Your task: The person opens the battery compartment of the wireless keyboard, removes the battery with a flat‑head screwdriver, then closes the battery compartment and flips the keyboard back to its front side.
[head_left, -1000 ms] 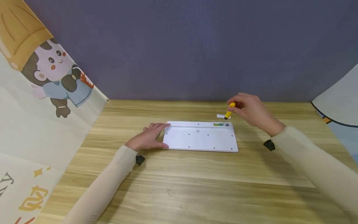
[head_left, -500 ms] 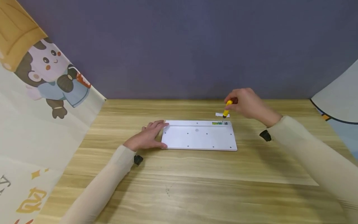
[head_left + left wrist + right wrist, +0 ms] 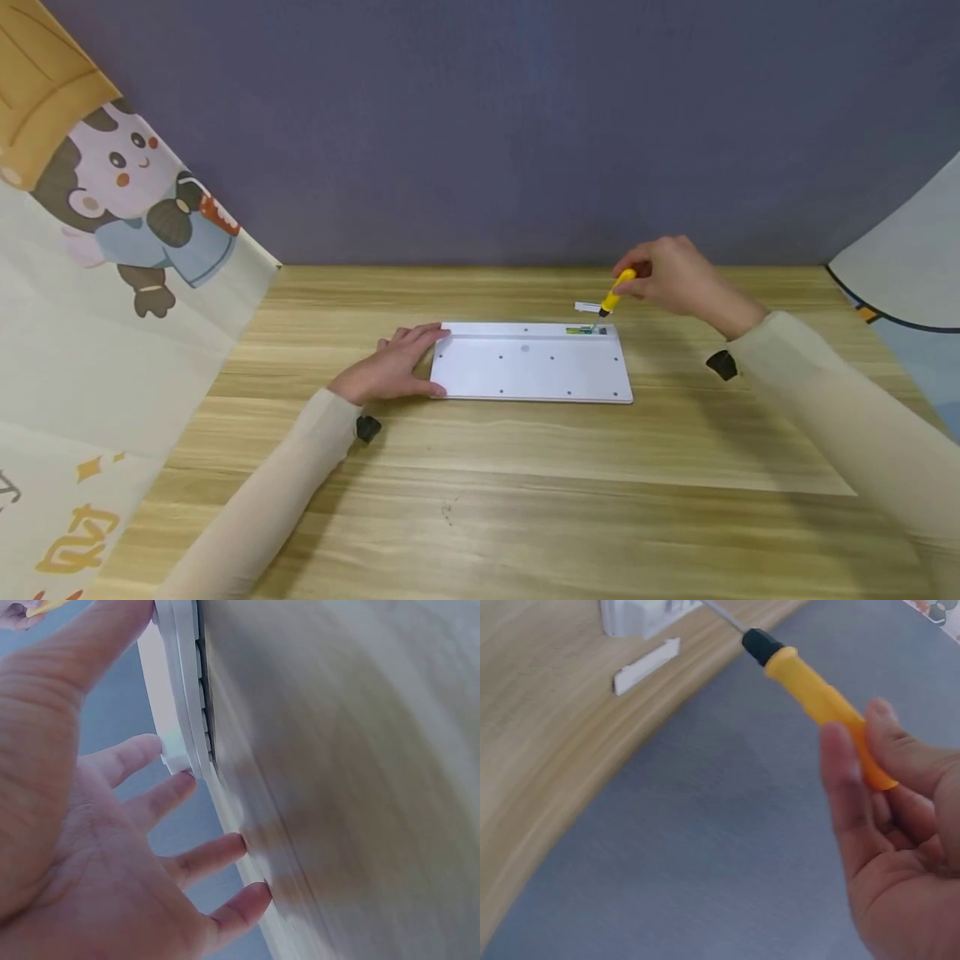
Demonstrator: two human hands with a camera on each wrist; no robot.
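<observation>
A white keyboard point(image 3: 525, 375) lies face down on the table, with keys visible along its underside in the left wrist view. Thumb and fingers spread wide, my left hand point(image 3: 392, 365) rests against its left end. My right hand point(image 3: 675, 279) pinches the yellow handle of a screwdriver point(image 3: 617, 293) between thumb and fingers. The shaft slants down to the open battery compartment point(image 3: 585, 331) at the keyboard's far right, where something green shows. Whether the tip touches anything inside cannot be told. Just beyond lies a small white cover point(image 3: 646, 666).
The wood-grain table point(image 3: 480, 517) extends toward the front. A dark grey-blue panel point(image 3: 525, 133) stands along its back edge. Printed cloth point(image 3: 97, 333) hangs at the left. A black wrist camera point(image 3: 722, 365) sits under the right sleeve.
The screwdriver's handle has swung left and then back right, its lower end staying over the compartment. My left hand keeps its place on the keyboard. The head view has shifted slightly.
</observation>
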